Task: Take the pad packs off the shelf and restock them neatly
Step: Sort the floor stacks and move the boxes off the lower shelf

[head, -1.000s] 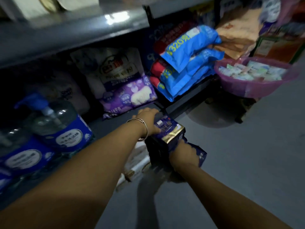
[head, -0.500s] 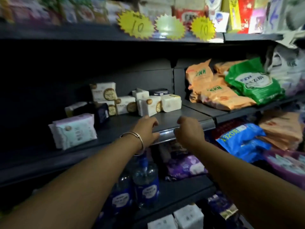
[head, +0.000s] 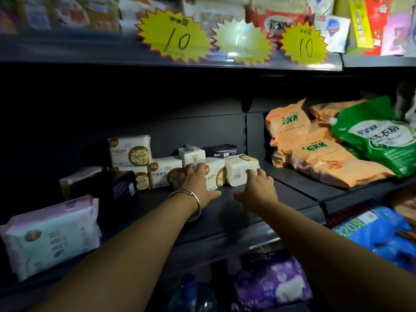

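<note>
Pad packs [head: 129,150]: six white, both hands [head: 195,181] reaching them

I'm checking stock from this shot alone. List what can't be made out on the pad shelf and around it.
- Head view: the middle price star is washed out by glare, its number unreadable.
- The white pad pack is partly covered by the left hand.
- The dark packs sit in shadow, their print too dim.
- Top-shelf goods are blurred and cut off by the top edge.

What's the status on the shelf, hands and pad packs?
Left hand on a white pad pack, not closed. Right hand open, fingertips at the next white pack. Nothing blocking.
</note>
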Demonstrator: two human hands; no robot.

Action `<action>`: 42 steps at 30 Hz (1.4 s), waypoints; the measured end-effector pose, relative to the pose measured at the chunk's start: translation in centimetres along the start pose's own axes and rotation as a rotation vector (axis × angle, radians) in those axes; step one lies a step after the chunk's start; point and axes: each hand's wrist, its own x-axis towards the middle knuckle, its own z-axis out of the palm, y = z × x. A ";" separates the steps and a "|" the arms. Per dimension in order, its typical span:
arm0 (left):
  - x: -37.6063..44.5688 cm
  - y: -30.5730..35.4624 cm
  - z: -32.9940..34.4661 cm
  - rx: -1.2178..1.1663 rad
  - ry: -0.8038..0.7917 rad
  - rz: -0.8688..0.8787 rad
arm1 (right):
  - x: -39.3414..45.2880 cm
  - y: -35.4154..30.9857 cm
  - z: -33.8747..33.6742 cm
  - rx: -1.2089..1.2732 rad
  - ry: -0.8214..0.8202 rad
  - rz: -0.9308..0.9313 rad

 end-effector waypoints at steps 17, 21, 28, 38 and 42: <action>9.6 -0.3 3.5 0.191 -0.126 -0.163 | 14.5 3.1 4.3 0.392 0.129 0.200; 10.1 -1.0 3.5 0.225 -0.123 -0.264 | 14.9 3.8 4.0 0.427 0.176 0.321; 10.3 -0.9 3.9 0.142 -0.156 -0.316 | 15.0 3.3 3.9 0.729 0.063 0.412; 9.4 -1.1 3.7 0.068 -0.073 -0.351 | 13.2 2.0 2.6 0.948 -0.123 0.482; 8.3 -1.3 2.8 0.051 -0.027 -0.392 | 11.9 1.5 2.5 1.009 -0.133 0.404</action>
